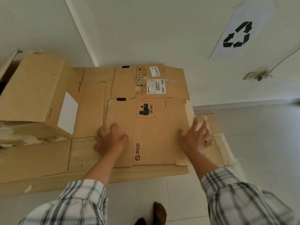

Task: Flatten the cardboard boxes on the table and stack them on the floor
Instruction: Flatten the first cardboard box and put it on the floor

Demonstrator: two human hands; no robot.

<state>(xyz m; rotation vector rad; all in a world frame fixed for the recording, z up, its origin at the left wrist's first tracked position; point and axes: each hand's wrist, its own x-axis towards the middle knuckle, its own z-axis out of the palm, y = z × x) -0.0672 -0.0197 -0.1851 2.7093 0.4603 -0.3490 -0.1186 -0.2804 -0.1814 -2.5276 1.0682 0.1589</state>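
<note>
Both hands, left hand [112, 138] and blurred right hand [197, 135], press spread-fingered, gripping nothing, on a flattened box [155, 132] on the worktop [146, 173], while one box [37, 93] far left apparently awaits flattening.

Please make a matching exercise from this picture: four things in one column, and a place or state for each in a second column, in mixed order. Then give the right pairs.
Things:
1. flat box
2. upright box
3. recycling sign
4. left hand

Places or states:
A. on the wall, top right
B. still unfolded, at the left on the table
C. pressed on the flat cardboard's left part
D. lies flattened, with an orange UN 3481 label

Pairs: 1-D, 2-B, 3-A, 4-C
</note>
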